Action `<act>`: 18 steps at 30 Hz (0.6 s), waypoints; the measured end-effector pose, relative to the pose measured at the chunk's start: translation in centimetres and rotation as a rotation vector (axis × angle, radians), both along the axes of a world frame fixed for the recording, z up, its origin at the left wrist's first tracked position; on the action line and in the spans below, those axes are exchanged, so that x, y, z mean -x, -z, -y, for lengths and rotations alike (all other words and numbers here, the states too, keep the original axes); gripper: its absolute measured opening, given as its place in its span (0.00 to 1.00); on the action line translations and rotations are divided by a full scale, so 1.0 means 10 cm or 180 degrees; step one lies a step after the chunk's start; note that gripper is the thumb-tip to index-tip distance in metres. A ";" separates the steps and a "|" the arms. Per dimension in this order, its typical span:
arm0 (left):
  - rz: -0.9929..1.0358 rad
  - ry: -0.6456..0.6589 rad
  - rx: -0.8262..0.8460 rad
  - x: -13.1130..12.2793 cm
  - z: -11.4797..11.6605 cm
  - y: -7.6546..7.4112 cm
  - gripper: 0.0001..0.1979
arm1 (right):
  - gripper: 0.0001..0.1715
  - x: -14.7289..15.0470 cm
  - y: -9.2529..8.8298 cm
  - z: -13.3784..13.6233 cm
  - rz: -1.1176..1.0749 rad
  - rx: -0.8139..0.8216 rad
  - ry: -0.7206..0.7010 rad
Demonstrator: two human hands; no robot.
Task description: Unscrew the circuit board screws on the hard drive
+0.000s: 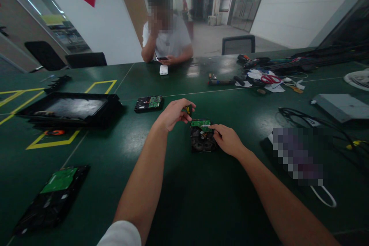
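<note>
A hard drive (202, 143) lies on the dark green table in front of me, its green circuit board (198, 123) facing up along the far edge. My right hand (228, 138) grips the drive's right side, with the index finger touching the board's corner. Above the far left corner, my left hand (176, 114) has its fingers curled round a small black-and-yellow tool (188, 110), which looks like a screwdriver; its tip is hard to make out. A second hard drive (148, 103) lies beyond my left hand, and a third hard drive (53, 196) is at the near left.
Black plastic trays (69, 109) are stacked on the left, near an orange tool (55, 132). At right lie a pouch with a white strap (324, 196), black cables (300, 115) and a grey metal box (341, 107). A person (167, 42) sits across the table holding a phone.
</note>
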State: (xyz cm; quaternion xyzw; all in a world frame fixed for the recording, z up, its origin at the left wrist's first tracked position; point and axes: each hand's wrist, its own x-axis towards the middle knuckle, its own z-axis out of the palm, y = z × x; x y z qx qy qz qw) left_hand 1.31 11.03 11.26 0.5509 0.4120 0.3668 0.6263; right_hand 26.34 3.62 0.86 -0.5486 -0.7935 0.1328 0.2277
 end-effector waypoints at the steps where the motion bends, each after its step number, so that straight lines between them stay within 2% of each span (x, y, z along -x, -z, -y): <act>1: 0.0021 -0.0006 0.0027 -0.01 0.00 0.00 0.16 | 0.20 0.00 0.00 0.00 0.0001 -0.0004 -0.0006; 6: 0.0188 0.0067 0.0207 -0.05 0.02 0.00 0.13 | 0.20 0.00 0.00 0.00 -0.0017 -0.0009 -0.0007; 9: 0.0116 0.0090 0.0141 -0.05 0.02 0.00 0.13 | 0.20 0.00 0.00 0.01 -0.0023 0.0001 0.0003; 13: 0.0015 -0.0034 -0.0018 -0.01 0.00 0.01 0.15 | 0.20 0.00 -0.01 0.01 -0.0037 0.0030 0.0027; 18: 0.0025 -0.0136 0.0059 0.01 -0.01 0.00 0.17 | 0.20 0.01 -0.02 0.01 -0.0051 0.0055 0.0041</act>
